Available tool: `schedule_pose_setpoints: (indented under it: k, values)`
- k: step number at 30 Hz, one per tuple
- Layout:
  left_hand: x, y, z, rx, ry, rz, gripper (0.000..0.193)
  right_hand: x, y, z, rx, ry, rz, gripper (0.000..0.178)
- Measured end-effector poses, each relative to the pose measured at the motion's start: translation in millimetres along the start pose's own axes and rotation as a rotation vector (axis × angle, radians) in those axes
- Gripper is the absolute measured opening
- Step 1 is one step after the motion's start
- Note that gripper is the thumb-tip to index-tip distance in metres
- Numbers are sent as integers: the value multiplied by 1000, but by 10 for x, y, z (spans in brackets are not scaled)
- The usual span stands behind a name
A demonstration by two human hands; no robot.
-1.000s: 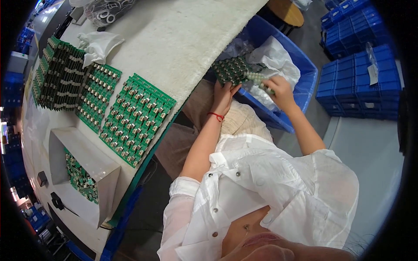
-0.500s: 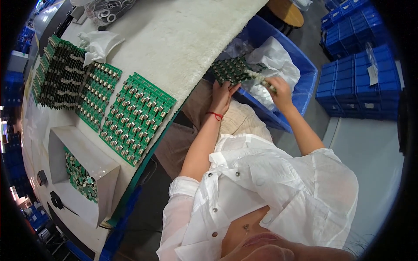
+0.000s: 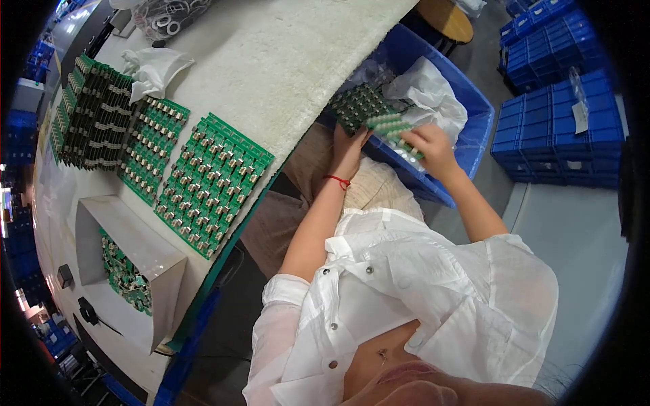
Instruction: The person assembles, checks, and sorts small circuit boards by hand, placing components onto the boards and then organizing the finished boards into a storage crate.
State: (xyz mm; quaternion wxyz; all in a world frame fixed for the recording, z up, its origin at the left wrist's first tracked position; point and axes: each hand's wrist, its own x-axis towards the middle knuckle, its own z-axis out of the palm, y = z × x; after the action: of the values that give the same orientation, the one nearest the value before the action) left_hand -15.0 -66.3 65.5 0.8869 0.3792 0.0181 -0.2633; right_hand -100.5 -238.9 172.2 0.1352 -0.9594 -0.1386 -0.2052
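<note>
Over the blue crate (image 3: 479, 111), my left hand (image 3: 347, 154) is closed on the near edge of a green circuit board panel (image 3: 359, 107) with rows of small parts. My right hand (image 3: 435, 145) pinches a narrower green board strip (image 3: 389, 126), which lies against or just beside the panel's right edge; whether they are joined I cannot tell. Part of the strip is hidden behind the fingers. On the table, a populated panel (image 3: 213, 183) lies flat, and a second panel (image 3: 154, 145) leans or lies beside an upright row of panels (image 3: 101, 122).
White plastic bags (image 3: 433, 91) fill part of the crate. On the table (image 3: 284, 54) stand a grey bin (image 3: 169, 271) of small green boards, a crumpled white bag (image 3: 157, 71) and a clear bag of rings (image 3: 169, 19). Blue crates (image 3: 562, 128) are stacked at the right.
The strip in my right hand has turned so that more of its green face shows, and it sits slightly further left. My left hand has barely shifted on the panel.
</note>
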Motion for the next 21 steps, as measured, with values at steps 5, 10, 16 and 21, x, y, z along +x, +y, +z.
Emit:
schedule_pose_setpoints:
  k: [5, 10, 16, 21]
  values:
    - [22, -46, -42, -80, 71, 18, 37, 59, -218, 56, 47, -105, -162, 34]
    - [16, 0, -121, -272, -41, -27, 40, 39, -352, 73, -28, -54, -101, 32]
    - [-37, 67, -120, -289, -112, -43, 45, 6, -406, 120, -74, -122, -59, 33]
    - [-14, 114, -144, -506, 39, -263, 38, 1, -335, 83, -52, -175, -163, 34]
